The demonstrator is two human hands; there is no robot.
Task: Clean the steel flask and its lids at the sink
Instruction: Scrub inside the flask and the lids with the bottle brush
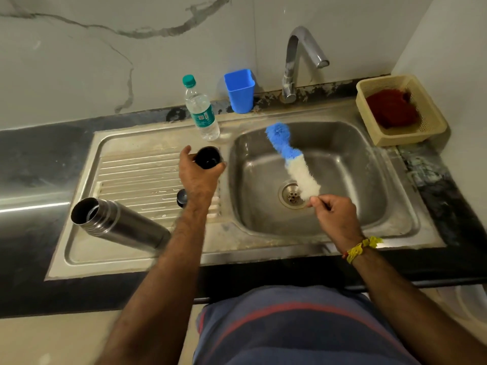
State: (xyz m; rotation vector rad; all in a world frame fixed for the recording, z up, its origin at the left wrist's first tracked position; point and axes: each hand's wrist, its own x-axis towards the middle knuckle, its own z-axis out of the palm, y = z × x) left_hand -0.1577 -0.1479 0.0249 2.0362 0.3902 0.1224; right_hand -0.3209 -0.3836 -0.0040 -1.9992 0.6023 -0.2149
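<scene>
Steel flask is laid open on the drainboard's front-left corner. Black lid is gripped by the left hand; bottle brush is pinched by the right hand over the basin.

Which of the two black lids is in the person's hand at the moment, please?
The larger black lid, gripped in the left hand above the draining board. The smaller black lid lies on the board, partly hidden behind the forearm.

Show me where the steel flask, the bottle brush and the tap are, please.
steel flask (123,225), head view, side of its body.
bottle brush (292,162), head view, bristles.
tap (292,61), head view, upright pipe.
</scene>
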